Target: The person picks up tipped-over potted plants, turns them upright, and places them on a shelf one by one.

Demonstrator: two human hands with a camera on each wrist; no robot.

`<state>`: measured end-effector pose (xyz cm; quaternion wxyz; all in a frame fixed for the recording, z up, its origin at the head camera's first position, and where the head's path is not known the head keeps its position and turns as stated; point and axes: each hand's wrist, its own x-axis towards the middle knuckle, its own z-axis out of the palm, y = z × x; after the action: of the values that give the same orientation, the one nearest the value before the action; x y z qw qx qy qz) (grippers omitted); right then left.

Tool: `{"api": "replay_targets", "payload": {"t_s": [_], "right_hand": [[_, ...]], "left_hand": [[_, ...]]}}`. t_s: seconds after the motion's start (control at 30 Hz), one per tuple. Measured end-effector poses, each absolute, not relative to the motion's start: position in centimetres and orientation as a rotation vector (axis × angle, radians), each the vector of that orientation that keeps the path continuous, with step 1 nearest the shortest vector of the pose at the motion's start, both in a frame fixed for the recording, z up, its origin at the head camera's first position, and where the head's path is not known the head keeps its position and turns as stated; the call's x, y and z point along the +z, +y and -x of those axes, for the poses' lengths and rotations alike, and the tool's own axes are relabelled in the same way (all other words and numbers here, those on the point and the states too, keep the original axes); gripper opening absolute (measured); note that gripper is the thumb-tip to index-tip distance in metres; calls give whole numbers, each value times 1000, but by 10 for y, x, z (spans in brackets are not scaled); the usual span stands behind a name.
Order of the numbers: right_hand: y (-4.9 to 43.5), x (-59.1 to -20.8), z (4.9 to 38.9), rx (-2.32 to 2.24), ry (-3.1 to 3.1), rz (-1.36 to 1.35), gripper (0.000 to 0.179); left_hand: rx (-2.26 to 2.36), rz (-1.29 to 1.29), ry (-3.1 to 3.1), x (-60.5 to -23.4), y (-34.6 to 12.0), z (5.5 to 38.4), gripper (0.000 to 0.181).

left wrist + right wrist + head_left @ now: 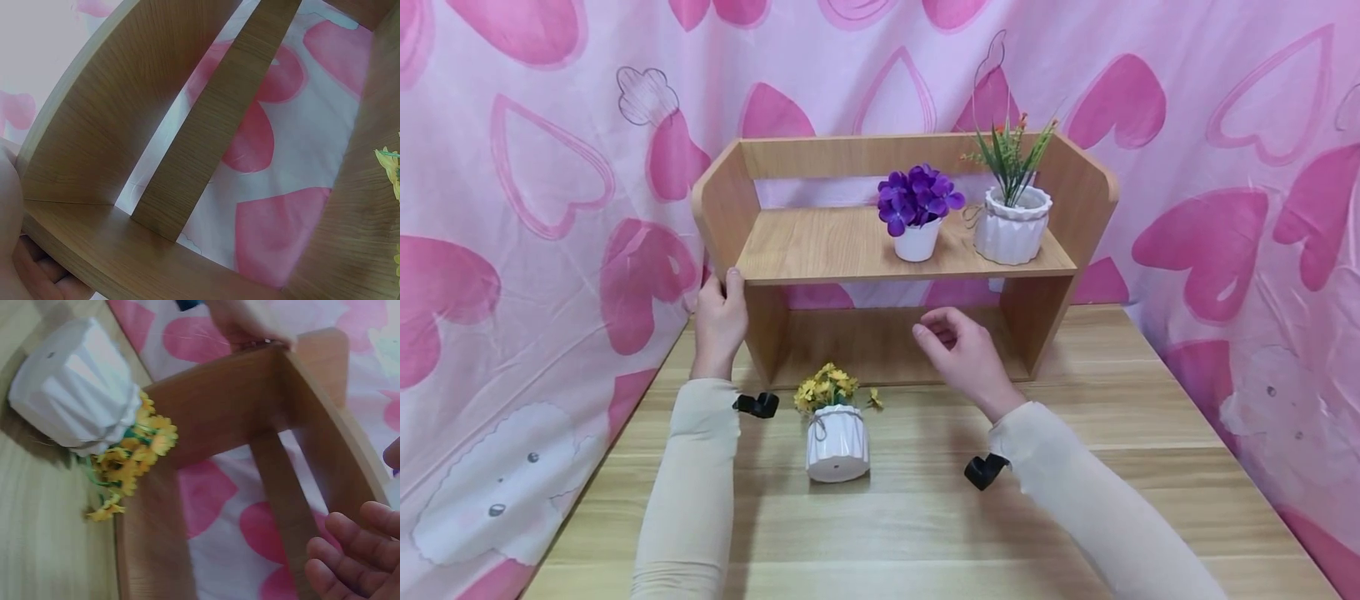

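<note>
My left hand [718,321] grips the left side panel of a small two-tier wooden desktop shelf [812,243]. Its thumb lies at the front edge, and in the left wrist view its fingers [47,275] curl around the panel's outer side. In front of the lower tier hovers my right hand [966,354], fingers loosely bent and nothing held. On the upper board stand a small white pot of purple flowers [917,200] and, to its right, a ribbed white pot [1011,229] with grassy leaves. A ribbed white pot [837,446] with yellow flowers [827,387] lies tipped over on the table, flowers toward the shelf.
The shelf stands on a light wood-grain table [910,517]. A pink heart-patterned curtain [572,167] hangs close behind and along both sides. Black wrist mounts, one near the left wrist [756,406], jut inward from both cream sleeves [692,492].
</note>
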<state>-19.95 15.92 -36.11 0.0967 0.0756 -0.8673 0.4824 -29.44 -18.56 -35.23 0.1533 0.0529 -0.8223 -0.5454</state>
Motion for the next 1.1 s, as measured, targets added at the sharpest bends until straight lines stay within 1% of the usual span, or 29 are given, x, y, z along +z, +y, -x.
{"api": "replay_targets", "payload": {"t_s": [0.23, 0.63, 0.87, 1.1], "right_hand": [[146, -376, 194, 1397, -2669, -229, 34], [128, -405, 189, 1416, -2846, -124, 37], [118, -425, 185, 1405, -2862, -249, 35], [109, -442, 182, 1413, -2915, -292, 43]], "left_hand": [[-1487, -112, -2313, -354, -186, 295, 70], [-1478, -113, -2332, -354, -185, 294, 71], [-1484, -136, -2347, -354, -185, 294, 73], [-1466, -122, -2336, -354, -185, 295, 72]]}}
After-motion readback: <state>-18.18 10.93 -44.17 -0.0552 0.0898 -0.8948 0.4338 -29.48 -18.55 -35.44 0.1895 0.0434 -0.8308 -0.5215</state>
